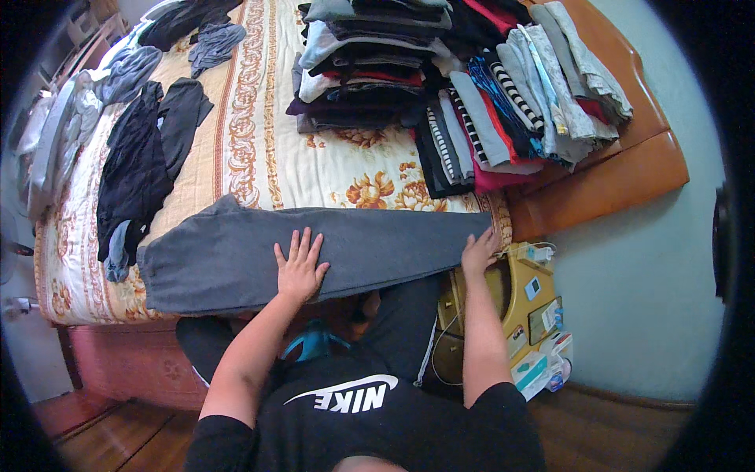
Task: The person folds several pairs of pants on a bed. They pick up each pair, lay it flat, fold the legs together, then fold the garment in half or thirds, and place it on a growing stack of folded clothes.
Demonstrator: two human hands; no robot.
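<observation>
A pair of dark grey trousers (377, 242), doubled lengthwise, lies flat along the near edge of the bed. Its waist end is at the left and the leg ends reach to the right. My left hand (299, 271) rests flat on the middle of the trousers, fingers spread. At the leg ends, my right hand (479, 253) touches the cloth at the bed's corner; whether its fingers pinch the fabric cannot be told. Beyond the trousers is a patterned bedspread (283, 171) with flowers and scroll bands.
Folded clothes form a tall stack (371, 71) and a leaning row (507, 112) near the brown headboard (613, 177). Loose dark garments (135, 171) and grey ones (215, 47) lie left. A yellow bedside cabinet (522, 295) with small items and a cable stands at the right.
</observation>
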